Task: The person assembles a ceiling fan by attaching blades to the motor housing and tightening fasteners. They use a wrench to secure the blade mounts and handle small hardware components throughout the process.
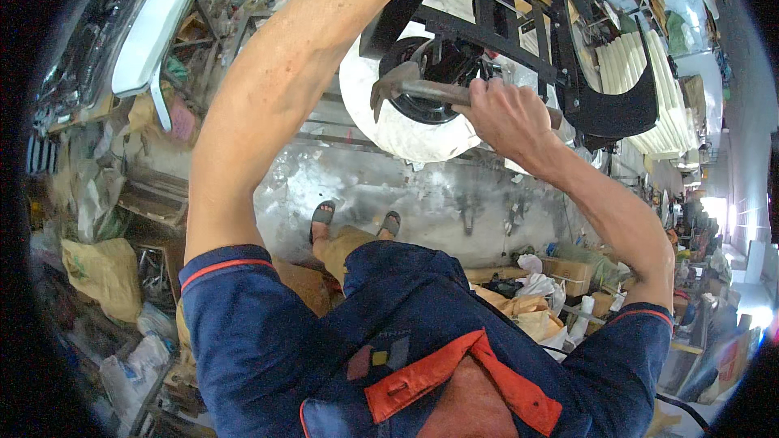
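My right hand (507,118) is closed around the handle of a hammer (438,92). The rusty-looking hammer head points left, in front of a black hub (418,105) with a white round ring (365,105) about it. Above and behind the hammer stands a black metal frame (507,28) with crossbars and a curved black plate (613,105) at its right. My left forearm reaches up along the left side of the frame. The left hand lies past the top edge, so its fingers and anything in them are hidden.
A pale, long padded piece (154,36) stands on the left near a metal rack. Cream ribbed panels (641,89) lean at the right. Sacks (101,276), cardboard boxes (564,274) and plastic bags clutter both sides. My sandalled feet stand on a grey floor (442,211).
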Demonstrator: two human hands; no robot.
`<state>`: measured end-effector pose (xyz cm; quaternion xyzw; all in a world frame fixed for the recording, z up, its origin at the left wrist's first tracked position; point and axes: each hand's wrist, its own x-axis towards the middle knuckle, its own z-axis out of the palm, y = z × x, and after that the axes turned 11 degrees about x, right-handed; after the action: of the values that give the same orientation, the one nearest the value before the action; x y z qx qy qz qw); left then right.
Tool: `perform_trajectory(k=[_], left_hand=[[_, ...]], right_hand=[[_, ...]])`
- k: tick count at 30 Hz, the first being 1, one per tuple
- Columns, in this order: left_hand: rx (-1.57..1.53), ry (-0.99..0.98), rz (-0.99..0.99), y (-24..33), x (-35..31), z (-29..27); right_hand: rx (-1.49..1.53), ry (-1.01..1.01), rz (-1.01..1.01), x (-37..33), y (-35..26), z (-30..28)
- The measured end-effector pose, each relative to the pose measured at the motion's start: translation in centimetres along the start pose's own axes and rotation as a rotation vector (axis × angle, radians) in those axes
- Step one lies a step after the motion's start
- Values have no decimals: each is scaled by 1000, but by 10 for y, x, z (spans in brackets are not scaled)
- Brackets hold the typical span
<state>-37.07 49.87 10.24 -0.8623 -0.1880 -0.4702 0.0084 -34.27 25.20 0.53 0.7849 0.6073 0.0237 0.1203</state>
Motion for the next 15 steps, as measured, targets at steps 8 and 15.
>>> perform_trajectory(k=[8, 15], left_hand=[[3, 105, 39, -6, 4, 19], [28, 152, 60, -7, 2, 22]], right_hand=[[-116, -18, -97, 12, 20, -3], [30, 88, -408, -13, -18, -31]])
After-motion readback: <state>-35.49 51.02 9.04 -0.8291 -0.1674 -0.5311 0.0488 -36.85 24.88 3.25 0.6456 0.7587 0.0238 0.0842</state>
